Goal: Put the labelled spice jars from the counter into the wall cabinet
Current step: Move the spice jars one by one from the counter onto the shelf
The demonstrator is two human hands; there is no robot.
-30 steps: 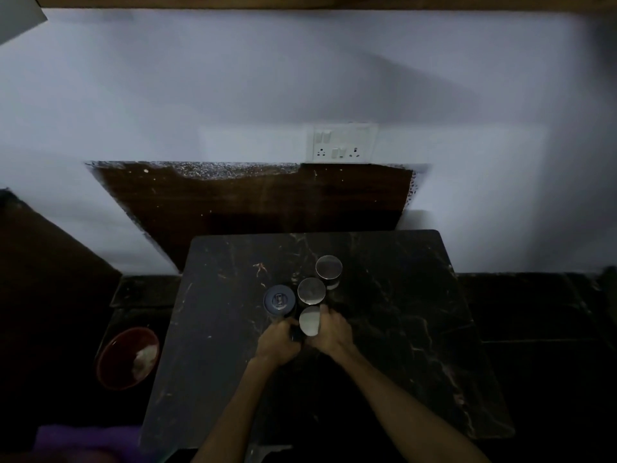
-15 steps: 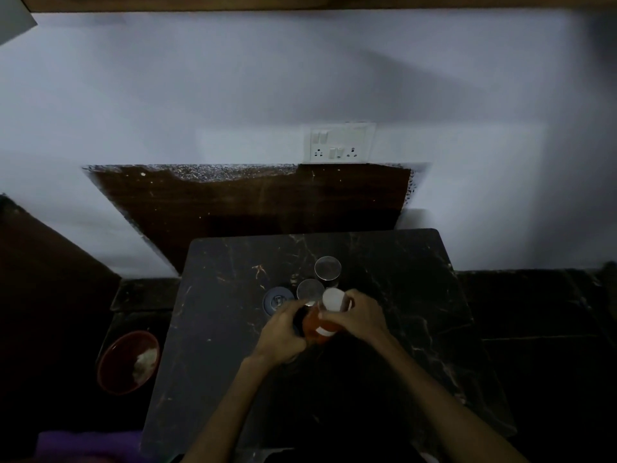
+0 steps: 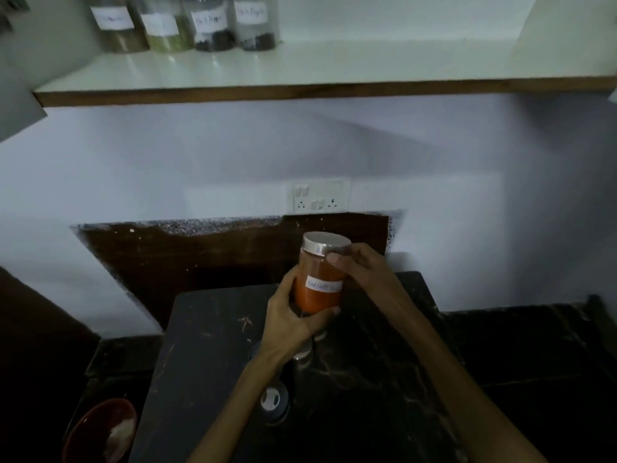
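Observation:
I hold an orange spice jar with a silver lid and a white label upright above the dark marble counter. My left hand cups its base and left side. My right hand grips it near the lid from the right. Below my left wrist two more jars with silver lids stand on the counter, partly hidden, and a dark-lidded jar stands closer to me. On the white cabinet shelf at the top left stand several labelled jars.
A red bowl with something white in it sits low at the left. A switch and socket plate is on the wall above a dark wooden panel. An open cabinet door edge shows at far left.
Both hands lifted the orange jar off the counter and turned it upright. The view tilted up, so the cabinet shelf with its jars came into sight.

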